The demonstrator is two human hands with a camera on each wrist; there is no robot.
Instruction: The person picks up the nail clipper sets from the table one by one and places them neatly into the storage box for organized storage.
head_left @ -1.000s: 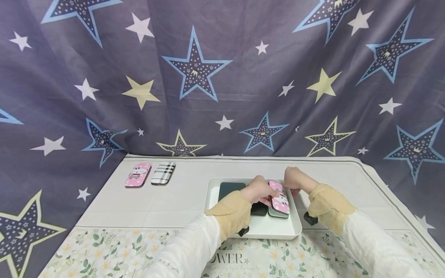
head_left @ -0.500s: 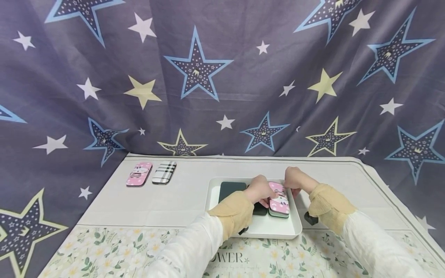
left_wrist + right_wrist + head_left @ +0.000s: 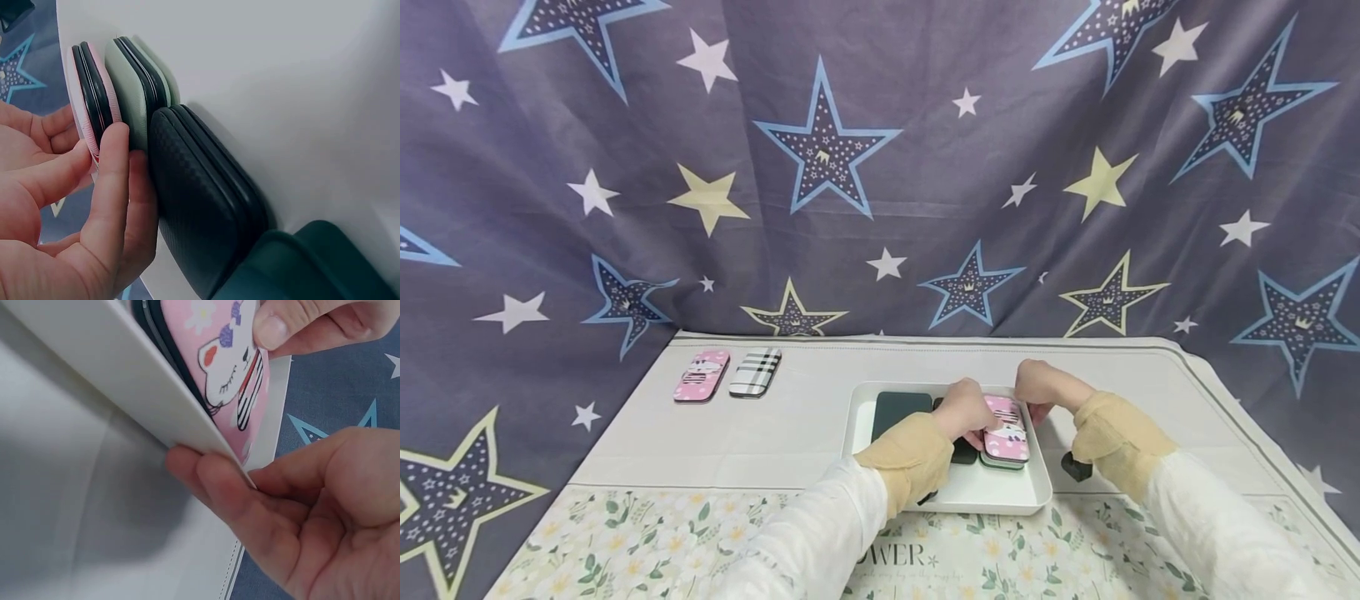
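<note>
My left hand (image 3: pixel 967 410) holds a flat pink case (image 3: pixel 1006 427) by its edges, thumb and fingers on it; the case bears a cartoon cat print. It sits on top of a pale green case (image 3: pixel 128 81) in the right part of a white tray (image 3: pixel 992 500). My right hand (image 3: pixel 1037 388) pinches the tray's far right wall, thumb inside and fingers outside, as the right wrist view shows. Left of the green case lie a black textured case (image 3: pixel 194 187) and a dark green case (image 3: pixel 901 412). The left hand partly covers the black one.
At the far left of the table lie a second pink cat case (image 3: pixel 702 377) and a white plaid case (image 3: pixel 756 372). A floral mat (image 3: pixel 647 533) covers the front. Behind the table hangs a star-printed curtain (image 3: pixel 887 208).
The pink case has settled from a tilt to lying flatter over the green case and shifted slightly right. The left hand moved with it, while the right hand stays at the tray wall.
</note>
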